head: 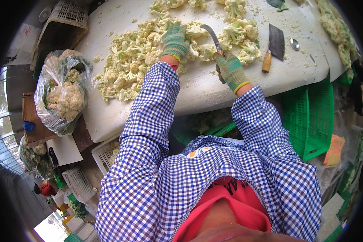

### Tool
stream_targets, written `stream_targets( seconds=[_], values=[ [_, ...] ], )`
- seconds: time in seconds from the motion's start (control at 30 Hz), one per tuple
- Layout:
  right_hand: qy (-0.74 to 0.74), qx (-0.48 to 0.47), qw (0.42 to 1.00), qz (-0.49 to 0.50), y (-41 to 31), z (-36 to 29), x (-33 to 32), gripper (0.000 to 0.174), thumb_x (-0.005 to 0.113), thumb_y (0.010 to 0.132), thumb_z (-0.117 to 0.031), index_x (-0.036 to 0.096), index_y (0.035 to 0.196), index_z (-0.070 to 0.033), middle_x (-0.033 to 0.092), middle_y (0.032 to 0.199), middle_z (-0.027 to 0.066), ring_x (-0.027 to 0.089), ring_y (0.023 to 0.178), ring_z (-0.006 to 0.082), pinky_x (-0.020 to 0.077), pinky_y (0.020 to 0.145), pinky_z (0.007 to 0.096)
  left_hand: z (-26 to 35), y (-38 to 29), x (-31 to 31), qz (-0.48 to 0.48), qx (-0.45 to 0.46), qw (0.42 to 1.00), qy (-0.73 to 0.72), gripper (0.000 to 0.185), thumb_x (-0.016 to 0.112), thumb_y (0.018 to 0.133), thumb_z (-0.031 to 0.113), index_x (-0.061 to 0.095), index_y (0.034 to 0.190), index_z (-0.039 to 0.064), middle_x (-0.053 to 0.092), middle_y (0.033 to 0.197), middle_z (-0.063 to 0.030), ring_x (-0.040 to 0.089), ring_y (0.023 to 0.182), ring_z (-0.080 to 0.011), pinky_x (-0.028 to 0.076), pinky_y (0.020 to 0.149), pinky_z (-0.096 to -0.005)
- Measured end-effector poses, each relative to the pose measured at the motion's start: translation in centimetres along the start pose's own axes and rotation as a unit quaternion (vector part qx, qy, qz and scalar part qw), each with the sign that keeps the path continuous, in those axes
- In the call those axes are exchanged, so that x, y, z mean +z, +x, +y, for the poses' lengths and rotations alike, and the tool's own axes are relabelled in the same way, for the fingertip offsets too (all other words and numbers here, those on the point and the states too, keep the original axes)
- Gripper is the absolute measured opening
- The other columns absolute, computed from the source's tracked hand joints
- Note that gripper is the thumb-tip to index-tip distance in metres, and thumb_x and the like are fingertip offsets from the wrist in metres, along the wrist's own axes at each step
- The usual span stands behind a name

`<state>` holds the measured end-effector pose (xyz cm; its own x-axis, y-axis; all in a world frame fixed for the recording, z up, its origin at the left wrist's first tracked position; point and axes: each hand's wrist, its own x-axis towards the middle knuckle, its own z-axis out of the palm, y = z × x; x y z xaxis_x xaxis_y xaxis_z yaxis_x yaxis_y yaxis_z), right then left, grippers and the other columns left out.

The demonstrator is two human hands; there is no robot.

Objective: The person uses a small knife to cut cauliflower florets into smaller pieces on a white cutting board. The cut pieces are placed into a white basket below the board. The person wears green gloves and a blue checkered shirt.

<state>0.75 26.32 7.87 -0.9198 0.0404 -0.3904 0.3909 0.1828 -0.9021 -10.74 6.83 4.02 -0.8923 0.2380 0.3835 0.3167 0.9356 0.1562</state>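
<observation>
My left hand [175, 42], in a green and tan knit glove, lies palm down on the right part of a heap of cauliflower florets [130, 65]. Its fingers are stretched forward; whether they grip a floret is hidden beneath the palm. In a matching glove, my right hand [230, 69] grips the wooden handle of a curved knife [212, 34]. The blade points up and left, its tip close to a floret piece [195, 29]. Larger cauliflower pieces [234, 33] lie just beyond the knife, and a smaller one [207, 52] sits between my hands.
The white tabletop [205, 86] carries a cleaver [273, 45] and a small round metal object [294, 44] on the right. Bagged cauliflower [63, 93] stands off the left edge. Green plastic crates [310, 121] are below at right, a white crate [104, 154] below at left.
</observation>
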Motion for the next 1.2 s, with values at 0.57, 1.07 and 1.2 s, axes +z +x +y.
stream_targets(
  seconds=[0.57,1.07,1.2],
  values=[
    [-0.347,-0.089,0.933,0.030,-0.4,1.4,2.2,0.039,0.051,0.091,-0.035,0.059,0.107,0.000,0.064,0.098,0.0256,0.062,0.093,0.0420,0.0492,0.082,0.0481,0.7,-2.6,-0.4,0.085,0.098,0.992,0.000,0.042,0.064,0.070,0.006,0.064,0.112,0.011,0.058,0.114,-0.0099,0.051,0.109,-0.0324,0.040,0.098,-0.0427],
    [-0.209,0.057,0.974,-0.073,3.4,2.9,2.3,0.054,0.046,0.093,-0.040,0.051,0.129,-0.001,0.059,0.114,0.0282,0.061,0.102,0.0377,0.0465,0.090,0.0420,-1.2,-5.8,-3.3,-0.017,0.045,0.999,-0.006,0.039,0.064,0.075,0.006,0.062,0.114,0.010,0.059,0.113,-0.0134,0.053,0.105,-0.0348,0.043,0.093,-0.0425],
    [-0.240,-0.034,0.970,-0.037,2.2,2.4,2.6,0.056,0.047,0.092,-0.040,0.044,0.135,-0.004,0.060,0.109,0.0293,0.061,0.099,0.0387,0.0480,0.086,0.0438,-2.5,-7.0,-1.7,0.117,-0.021,0.993,-0.024,0.050,0.064,0.075,0.010,0.052,0.123,0.003,0.052,0.126,-0.0234,0.045,0.122,-0.0398,0.035,0.107,-0.0438]
  ],
)
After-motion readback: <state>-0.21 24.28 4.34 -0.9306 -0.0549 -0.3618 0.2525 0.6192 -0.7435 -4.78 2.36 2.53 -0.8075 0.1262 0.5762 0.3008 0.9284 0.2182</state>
